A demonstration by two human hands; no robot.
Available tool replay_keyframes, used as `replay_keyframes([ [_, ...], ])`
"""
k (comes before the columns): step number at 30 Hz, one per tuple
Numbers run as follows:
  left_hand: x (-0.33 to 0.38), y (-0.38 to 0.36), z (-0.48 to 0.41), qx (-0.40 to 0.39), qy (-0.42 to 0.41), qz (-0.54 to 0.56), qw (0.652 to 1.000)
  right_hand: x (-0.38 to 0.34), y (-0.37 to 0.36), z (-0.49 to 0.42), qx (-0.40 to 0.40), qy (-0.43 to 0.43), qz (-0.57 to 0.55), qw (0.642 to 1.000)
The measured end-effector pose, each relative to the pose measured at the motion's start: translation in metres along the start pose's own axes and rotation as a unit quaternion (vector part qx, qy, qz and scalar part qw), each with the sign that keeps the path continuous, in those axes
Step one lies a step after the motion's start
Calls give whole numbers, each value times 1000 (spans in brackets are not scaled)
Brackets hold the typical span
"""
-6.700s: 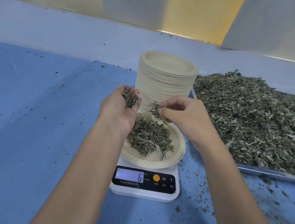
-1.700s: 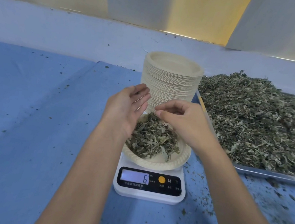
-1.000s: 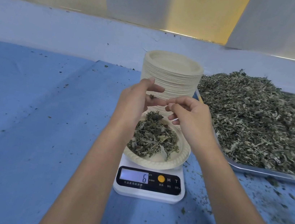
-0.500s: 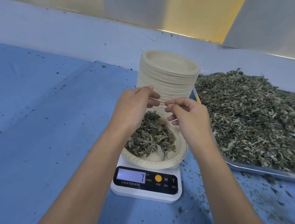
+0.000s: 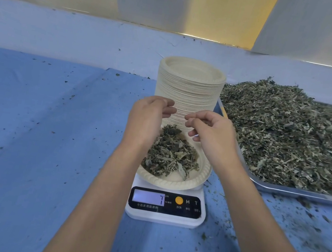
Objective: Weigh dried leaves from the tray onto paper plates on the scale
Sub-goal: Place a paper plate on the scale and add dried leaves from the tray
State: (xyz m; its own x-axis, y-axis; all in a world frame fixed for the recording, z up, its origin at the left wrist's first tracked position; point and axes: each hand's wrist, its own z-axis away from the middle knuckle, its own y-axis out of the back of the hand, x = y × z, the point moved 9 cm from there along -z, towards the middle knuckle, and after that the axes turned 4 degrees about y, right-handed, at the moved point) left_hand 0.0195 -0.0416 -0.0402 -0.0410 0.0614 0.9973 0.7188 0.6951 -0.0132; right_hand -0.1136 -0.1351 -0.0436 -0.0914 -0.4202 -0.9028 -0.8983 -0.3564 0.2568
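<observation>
A white digital scale [image 5: 166, 218] stands on the blue cloth, and its display [image 5: 148, 197] reads 7. On it sits a paper plate [image 5: 176, 184] with a heap of dried leaves [image 5: 170, 155]. My left hand [image 5: 147, 122] and my right hand [image 5: 209, 135] hover close together just above the far side of the plate. Their fingers are loosely curled and face each other, and I see no leaves in either. A metal tray [image 5: 292, 191] piled with dried leaves [image 5: 287, 138] lies to the right.
A tall stack of paper plates [image 5: 189, 90] stands right behind the scale, beside the tray's left corner. Leaf crumbs are scattered over the blue cloth [image 5: 41, 140], mostly in front of the tray. A pale blue wall edge runs along the back.
My left hand held leaves 6.7 s ago and now holds none. The hands drew together above the plate, then eased slightly apart. The scale reading rose from 6 to 7.
</observation>
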Motion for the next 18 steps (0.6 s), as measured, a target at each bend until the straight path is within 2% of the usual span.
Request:
replay_keyframes([
  [4, 0, 21, -5, 75, -15, 21, 997, 5, 9, -1, 43, 1, 19, 999],
  [9, -10, 46, -11, 117, 8, 52, 992, 23, 24, 2, 90, -47, -43, 994],
  [14, -20, 66, -8, 148, 1, -52, 988, 44, 32, 14, 131, -95, -143, 976],
  [18, -29, 74, 0, 152, 2, -219, 964, 54, 28, 19, 132, -124, -208, 961],
])
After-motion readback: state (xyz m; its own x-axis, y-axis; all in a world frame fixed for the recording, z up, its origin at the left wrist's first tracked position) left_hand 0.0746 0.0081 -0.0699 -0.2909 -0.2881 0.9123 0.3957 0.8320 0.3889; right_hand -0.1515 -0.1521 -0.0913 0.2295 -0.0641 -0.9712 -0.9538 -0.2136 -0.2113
